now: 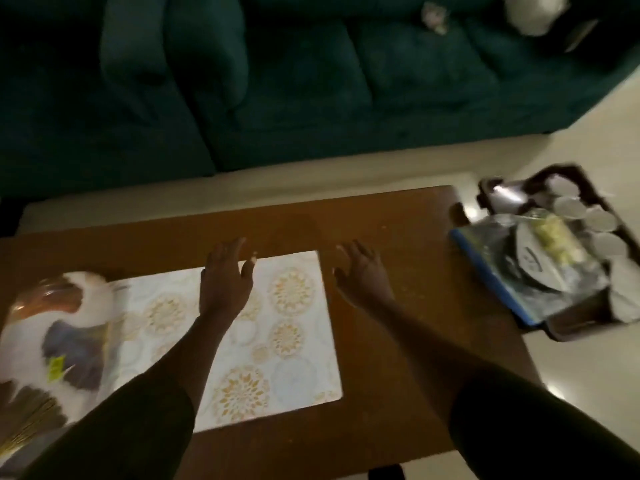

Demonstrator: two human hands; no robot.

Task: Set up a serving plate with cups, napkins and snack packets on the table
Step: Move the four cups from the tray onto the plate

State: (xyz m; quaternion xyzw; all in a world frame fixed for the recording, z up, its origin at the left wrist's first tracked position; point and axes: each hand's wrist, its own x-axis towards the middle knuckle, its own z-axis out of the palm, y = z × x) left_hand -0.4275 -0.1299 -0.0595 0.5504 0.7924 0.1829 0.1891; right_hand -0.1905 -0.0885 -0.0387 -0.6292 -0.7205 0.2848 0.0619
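My left hand [223, 277] hovers over the far edge of a white mat with gold flower patterns [277, 327], fingers spread and holding nothing. To its right, my right hand [360, 271] is over bare brown table [398, 230], also spread and empty. A dark tray [588, 320] sits on the floor past the table's right edge. It holds several white cups [568, 206], a clear snack packet with yellow pieces [554, 237] and a blue-edged plastic packet [502, 271]. The picture is dim and blurred.
A large plate with a brown, white and dark pattern [59, 327] lies at the table's left end, overlapping the mat. A dark green sofa [277, 81] runs along the far side. Pale floor [588, 133] lies to the right.
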